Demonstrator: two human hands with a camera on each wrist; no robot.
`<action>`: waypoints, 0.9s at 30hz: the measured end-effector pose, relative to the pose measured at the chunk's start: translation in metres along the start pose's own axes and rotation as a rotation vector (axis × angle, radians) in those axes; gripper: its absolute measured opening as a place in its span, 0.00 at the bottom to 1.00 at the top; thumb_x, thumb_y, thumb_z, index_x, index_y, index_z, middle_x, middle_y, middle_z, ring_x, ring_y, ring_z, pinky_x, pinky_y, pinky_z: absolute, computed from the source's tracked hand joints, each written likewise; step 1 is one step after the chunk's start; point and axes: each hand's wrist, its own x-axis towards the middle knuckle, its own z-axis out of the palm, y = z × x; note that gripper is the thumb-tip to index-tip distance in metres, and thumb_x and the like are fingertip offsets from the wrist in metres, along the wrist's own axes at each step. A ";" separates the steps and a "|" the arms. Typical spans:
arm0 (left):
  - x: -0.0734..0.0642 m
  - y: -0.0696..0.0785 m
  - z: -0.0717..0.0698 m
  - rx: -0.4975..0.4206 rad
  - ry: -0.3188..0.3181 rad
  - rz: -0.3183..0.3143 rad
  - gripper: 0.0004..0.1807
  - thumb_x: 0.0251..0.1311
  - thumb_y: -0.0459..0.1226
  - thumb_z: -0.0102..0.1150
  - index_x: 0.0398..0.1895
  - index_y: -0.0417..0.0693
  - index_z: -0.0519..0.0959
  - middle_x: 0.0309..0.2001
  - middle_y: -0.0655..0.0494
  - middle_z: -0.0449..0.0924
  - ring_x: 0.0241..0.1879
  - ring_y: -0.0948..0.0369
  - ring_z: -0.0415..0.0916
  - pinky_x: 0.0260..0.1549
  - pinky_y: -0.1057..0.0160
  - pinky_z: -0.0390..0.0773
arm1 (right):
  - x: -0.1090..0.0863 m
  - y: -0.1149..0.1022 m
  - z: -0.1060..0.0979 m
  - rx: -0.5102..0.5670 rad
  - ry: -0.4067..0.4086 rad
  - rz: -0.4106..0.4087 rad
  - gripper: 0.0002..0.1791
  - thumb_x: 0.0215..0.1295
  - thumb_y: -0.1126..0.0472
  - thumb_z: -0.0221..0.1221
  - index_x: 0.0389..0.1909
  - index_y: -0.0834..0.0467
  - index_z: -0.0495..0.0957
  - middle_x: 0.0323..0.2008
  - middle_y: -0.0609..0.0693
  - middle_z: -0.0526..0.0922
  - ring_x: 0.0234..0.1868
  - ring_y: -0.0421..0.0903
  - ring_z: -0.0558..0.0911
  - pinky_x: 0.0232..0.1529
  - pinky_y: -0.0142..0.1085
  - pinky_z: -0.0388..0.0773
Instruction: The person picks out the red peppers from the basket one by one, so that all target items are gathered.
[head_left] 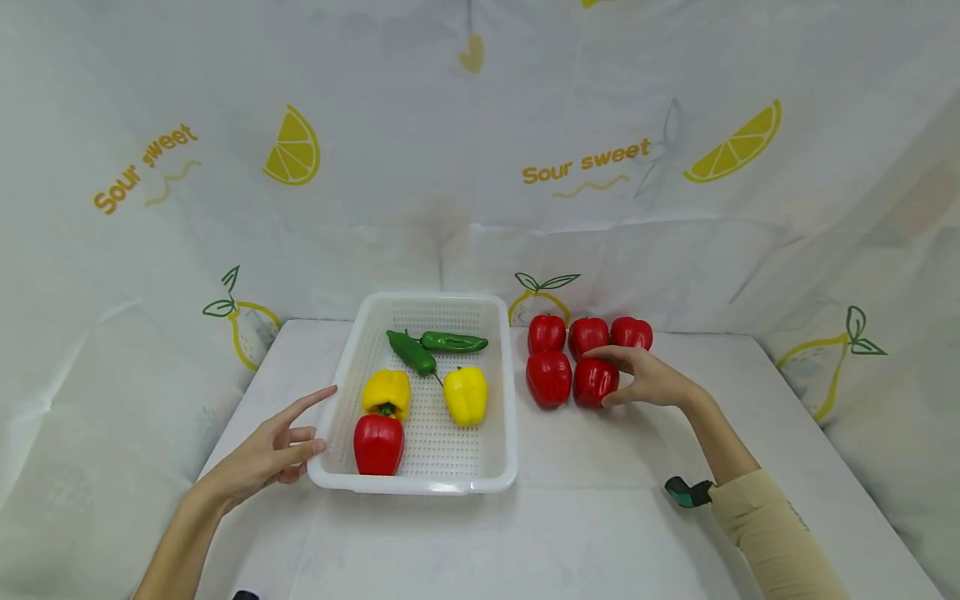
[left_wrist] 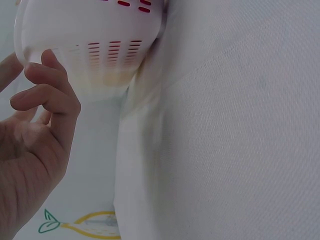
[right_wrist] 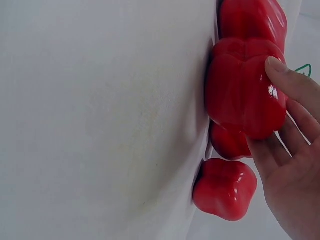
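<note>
My right hand (head_left: 652, 379) holds a red bell pepper (head_left: 596, 385) between thumb and fingers, at the front of a cluster of red peppers. In the right wrist view the thumb lies on the upper side of that pepper, with the fingers beneath it. My left hand (head_left: 273, 450) is at the left rim of a white perforated basket (head_left: 412, 485), index finger extended and the others loosely bent; in the left wrist view its fingertips touch the rim. Inside the basket lie a red bell pepper (head_left: 378, 446), two yellow bell peppers (head_left: 466, 397) and two green chili peppers (head_left: 412, 354).
Several more red bell peppers (head_left: 548, 379) stand on the white-covered table (head_left: 585, 533), right of the basket. A lemon-printed white cloth (head_left: 420, 192) hangs behind and at the sides. A dark green strap (head_left: 687, 492) is by the right wrist.
</note>
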 end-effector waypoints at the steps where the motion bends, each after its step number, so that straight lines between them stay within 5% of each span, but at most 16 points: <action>1: 0.000 0.000 0.000 0.000 -0.001 0.001 0.42 0.79 0.36 0.57 0.89 0.61 0.50 0.32 0.58 0.78 0.21 0.60 0.63 0.21 0.55 0.58 | 0.000 0.000 0.000 0.000 -0.002 0.001 0.45 0.56 0.65 0.79 0.76 0.60 0.72 0.75 0.67 0.71 0.78 0.76 0.66 0.65 0.66 0.82; 19: -0.001 -0.001 -0.001 -0.005 0.003 -0.007 0.42 0.79 0.37 0.57 0.89 0.61 0.49 0.33 0.58 0.79 0.22 0.63 0.64 0.22 0.54 0.58 | 0.001 0.000 -0.001 -0.004 0.007 -0.031 0.45 0.59 0.68 0.77 0.78 0.61 0.71 0.76 0.69 0.70 0.79 0.75 0.65 0.68 0.70 0.77; 27: 0.000 0.001 0.001 -0.007 -0.005 0.009 0.42 0.79 0.37 0.57 0.89 0.60 0.49 0.33 0.56 0.80 0.21 0.56 0.62 0.20 0.60 0.63 | 0.001 -0.002 -0.001 0.002 0.008 -0.039 0.44 0.59 0.68 0.76 0.78 0.62 0.71 0.76 0.68 0.71 0.78 0.75 0.66 0.65 0.67 0.81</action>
